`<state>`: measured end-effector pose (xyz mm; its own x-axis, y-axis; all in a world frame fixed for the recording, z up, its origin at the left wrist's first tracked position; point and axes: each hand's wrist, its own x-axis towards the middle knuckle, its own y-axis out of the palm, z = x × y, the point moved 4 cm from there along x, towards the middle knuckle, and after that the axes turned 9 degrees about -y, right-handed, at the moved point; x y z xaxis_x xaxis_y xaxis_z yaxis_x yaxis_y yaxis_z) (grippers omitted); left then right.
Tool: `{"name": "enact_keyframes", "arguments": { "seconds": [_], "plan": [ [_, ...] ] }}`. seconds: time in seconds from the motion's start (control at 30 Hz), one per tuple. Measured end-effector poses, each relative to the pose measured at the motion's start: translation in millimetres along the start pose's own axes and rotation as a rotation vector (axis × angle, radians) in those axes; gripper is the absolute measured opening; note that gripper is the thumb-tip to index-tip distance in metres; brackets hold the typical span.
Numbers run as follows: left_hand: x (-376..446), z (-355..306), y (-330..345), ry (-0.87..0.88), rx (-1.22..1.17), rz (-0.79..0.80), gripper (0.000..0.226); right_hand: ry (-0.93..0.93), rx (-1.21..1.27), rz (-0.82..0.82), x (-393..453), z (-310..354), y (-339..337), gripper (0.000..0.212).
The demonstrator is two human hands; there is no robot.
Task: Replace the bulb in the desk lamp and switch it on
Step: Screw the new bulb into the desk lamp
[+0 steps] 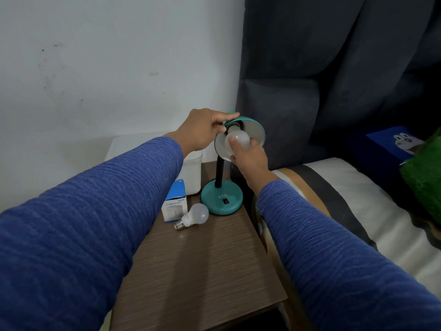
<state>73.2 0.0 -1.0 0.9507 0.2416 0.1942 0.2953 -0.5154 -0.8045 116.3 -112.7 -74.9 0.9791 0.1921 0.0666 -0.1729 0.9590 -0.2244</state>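
A teal desk lamp with a round base [222, 199] and black neck stands on a brown wooden bedside table [195, 271]. Its teal shade [256, 132] is tilted toward me. My left hand [202, 130] grips the shade's top rim. My right hand [248, 156] is closed around a white bulb [239, 139] that sits at the socket inside the shade. A second white bulb [194, 216] lies on its side on the table, in front of the lamp base. A black switch [225, 200] is on the base. The lamp is unlit.
A blue-and-white humidifier box [175, 201] stands left of the loose bulb, with a white container [191, 173] behind it. A dark upholstered headboard [322, 80] and a bed with a striped cover [346, 199] are at the right. A white wall is behind.
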Motion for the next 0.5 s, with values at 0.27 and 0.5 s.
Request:
{"name": "enact_keyframes", "arguments": {
  "seconds": [0.27,0.5],
  "plan": [
    [-9.0,5.1,-4.6,-0.077,0.063,0.009,0.046,-0.07,-0.466,0.135,1.4,21.4,-19.5,0.064],
    [-34.8,41.4,-24.4,-0.282,0.309,0.022,0.047,-0.181,-0.851,0.168,-14.9,47.8,-37.8,0.043]
  ]
}}
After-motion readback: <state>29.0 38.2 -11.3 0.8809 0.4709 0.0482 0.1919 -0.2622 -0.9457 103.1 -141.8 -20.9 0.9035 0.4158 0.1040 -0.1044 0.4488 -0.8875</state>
